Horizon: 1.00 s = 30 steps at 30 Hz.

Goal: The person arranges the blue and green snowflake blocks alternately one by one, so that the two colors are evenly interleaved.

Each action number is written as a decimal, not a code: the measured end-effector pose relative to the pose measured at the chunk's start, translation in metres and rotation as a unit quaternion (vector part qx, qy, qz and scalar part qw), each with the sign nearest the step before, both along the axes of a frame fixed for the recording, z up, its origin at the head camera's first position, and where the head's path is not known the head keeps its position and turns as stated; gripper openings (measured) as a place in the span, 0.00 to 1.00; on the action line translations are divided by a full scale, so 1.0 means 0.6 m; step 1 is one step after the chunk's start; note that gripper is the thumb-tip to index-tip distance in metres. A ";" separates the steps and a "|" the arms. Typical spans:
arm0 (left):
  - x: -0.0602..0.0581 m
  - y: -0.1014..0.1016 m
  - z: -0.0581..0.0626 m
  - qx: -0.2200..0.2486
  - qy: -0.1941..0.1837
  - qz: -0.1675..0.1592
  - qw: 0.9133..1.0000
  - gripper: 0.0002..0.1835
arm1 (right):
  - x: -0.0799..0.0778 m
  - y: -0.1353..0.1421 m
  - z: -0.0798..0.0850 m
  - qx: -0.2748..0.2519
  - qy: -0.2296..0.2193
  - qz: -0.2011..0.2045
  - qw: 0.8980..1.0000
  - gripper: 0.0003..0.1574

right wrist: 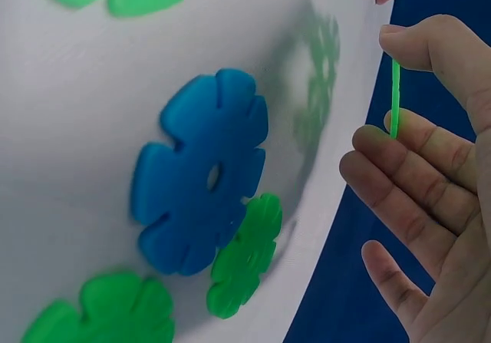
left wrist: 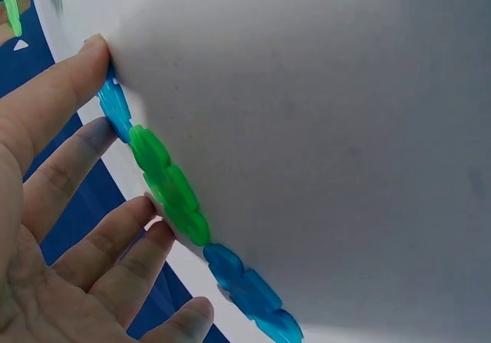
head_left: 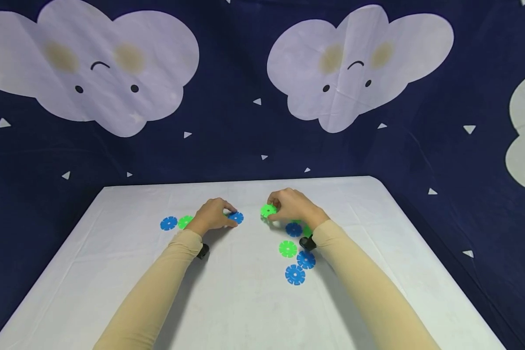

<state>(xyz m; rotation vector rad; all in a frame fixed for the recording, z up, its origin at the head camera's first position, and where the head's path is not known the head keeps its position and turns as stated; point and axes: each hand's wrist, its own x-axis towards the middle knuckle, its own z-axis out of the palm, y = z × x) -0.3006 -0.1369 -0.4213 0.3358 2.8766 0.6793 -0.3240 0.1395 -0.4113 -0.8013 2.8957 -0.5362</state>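
Observation:
My left hand pinches a blue notched building disc between thumb and fingers, low over the table at the right end of a row. In the left wrist view, a green disc and another blue disc follow it in line along the white surface. My right hand holds a green disc by its rim, thumb on one side and fingers on the other. Raised off the table, that disc appears edge-on in the right wrist view, its green reflection on the surface beside it.
Left of my left hand, the row shows a blue disc and a green disc. Under and near my right wrist lie loose discs: a blue one, a green one and several more. The white table meets a dark blue cloth backdrop.

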 end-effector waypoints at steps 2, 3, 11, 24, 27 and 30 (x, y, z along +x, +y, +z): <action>0.000 0.000 0.003 -0.001 0.000 0.001 1.000 0.25 | -0.002 -0.003 0.001 0.000 -0.003 -0.003 1.000 0.28; 0.001 0.001 0.004 -0.002 -0.001 0.001 1.000 0.25 | -0.003 -0.004 0.002 0.000 -0.006 -0.005 1.000 0.28; 0.002 0.002 0.007 -0.004 -0.002 0.003 1.000 0.26 | -0.002 -0.017 0.006 0.002 -0.010 -0.002 1.000 0.29; -0.004 0.003 0.002 -0.007 -0.008 0.005 1.000 0.26 | -0.006 -0.041 0.001 0.007 -0.016 0.010 1.000 0.29; -0.005 0.003 0.001 -0.006 -0.009 0.003 1.000 0.26 | -0.007 -0.045 -0.003 0.005 -0.022 0.012 1.000 0.29; -0.006 0.003 -0.001 -0.003 -0.008 0.003 1.000 0.26 | -0.008 -0.049 -0.005 0.004 -0.026 0.014 1.000 0.29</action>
